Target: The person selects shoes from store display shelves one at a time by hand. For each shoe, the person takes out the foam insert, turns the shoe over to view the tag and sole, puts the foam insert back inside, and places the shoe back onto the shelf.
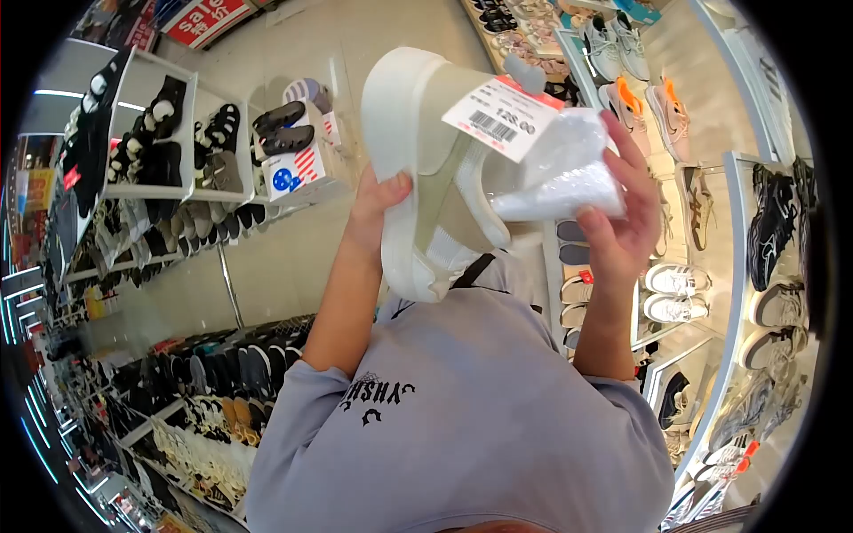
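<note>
A white and beige shoe [435, 178] is held up in front of my chest, its thick white sole facing left. My left hand [382, 200] grips it at the sole, the thumb lying on the sole's edge. A white price tag [502, 118] with a barcode and "128.00" hangs over the shoe's upper. At the shoe's opening, a wad of clear plastic-wrapped white stuffing [569, 173] sticks out to the right. My right hand [631, 200] is closed around the right end of this stuffing, thumb below and fingers behind it.
Shelves of dark shoes and sandals [191, 160] stand at left, with a box with a stars-and-stripes print [306, 173] beside them. Lit shelves at right hold sneakers [675, 293]. A red sale sign [203, 22] is at top left. More shoes [218, 369] line the lower left.
</note>
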Demonstrator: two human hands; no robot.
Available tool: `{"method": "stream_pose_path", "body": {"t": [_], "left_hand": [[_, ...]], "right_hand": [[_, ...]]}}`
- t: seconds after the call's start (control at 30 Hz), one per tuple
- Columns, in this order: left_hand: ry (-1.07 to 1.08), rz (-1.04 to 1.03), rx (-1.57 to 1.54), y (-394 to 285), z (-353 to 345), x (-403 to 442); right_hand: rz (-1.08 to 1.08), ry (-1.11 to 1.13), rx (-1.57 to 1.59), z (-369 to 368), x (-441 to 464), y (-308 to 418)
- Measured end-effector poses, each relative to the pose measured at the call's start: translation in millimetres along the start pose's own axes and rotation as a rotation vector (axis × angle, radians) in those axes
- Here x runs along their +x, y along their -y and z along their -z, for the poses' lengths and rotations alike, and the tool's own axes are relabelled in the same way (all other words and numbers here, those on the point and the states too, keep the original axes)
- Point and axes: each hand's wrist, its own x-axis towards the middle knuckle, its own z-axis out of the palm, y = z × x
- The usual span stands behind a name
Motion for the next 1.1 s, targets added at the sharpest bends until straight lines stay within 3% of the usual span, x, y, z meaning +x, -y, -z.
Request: {"method": "stream_pose_path", "body": {"t": [0.2, 0.3, 0.33, 0.43, 0.5, 0.6, 0.83, 0.97, 1.0, 1.1], "left_hand": [[-0.06, 0.032, -0.002, 9.6, -1.8, 78.7], [-0.065, 0.014, 0.062, 15.5, -0.1, 112.8], [-0.053, 0.0, 0.101, 15.8, 0.7, 123.6], [-0.022, 0.047, 0.159, 8.2, 8.2, 158.2], [0.022, 0.117, 0.158, 3.1, 20.5, 184.0], [0.055, 0.279, 0.044, -10.5, 31.8, 224.4], [0.287, 0.453, 0.032, -44.0, 62.6, 306.7], [0.371, 0.594, 0.042, -53.4, 81.6, 333.7], [0.379, 0.638, 0.041, -52.1, 89.8, 341.1], [0.332, 0.702, -0.122, -46.5, 86.5, 356.7]], "right_hand": [[-0.237, 0.156, -0.116, 18.7, 73.9, -29.8], [-0.07, 0.496, -0.447, 24.8, 95.6, -62.5], [-0.285, 0.503, -0.277, 20.1, 99.2, -70.2], [-0.368, 0.398, -0.272, 13.6, 114.6, -78.7], [-0.381, 0.428, -0.43, 24.2, 128.2, -82.1], [-0.329, 0.213, -0.459, 27.5, 137.5, -93.5], [-0.379, 0.172, -0.701, -37.5, 183.5, -97.9], [-0.625, 0.27, -0.549, -44.6, 195.0, -105.9], [-0.508, 0.266, -0.626, -49.0, 197.3, -101.2], [-0.293, -0.344, -0.276, -55.3, 170.9, -124.7]]}}
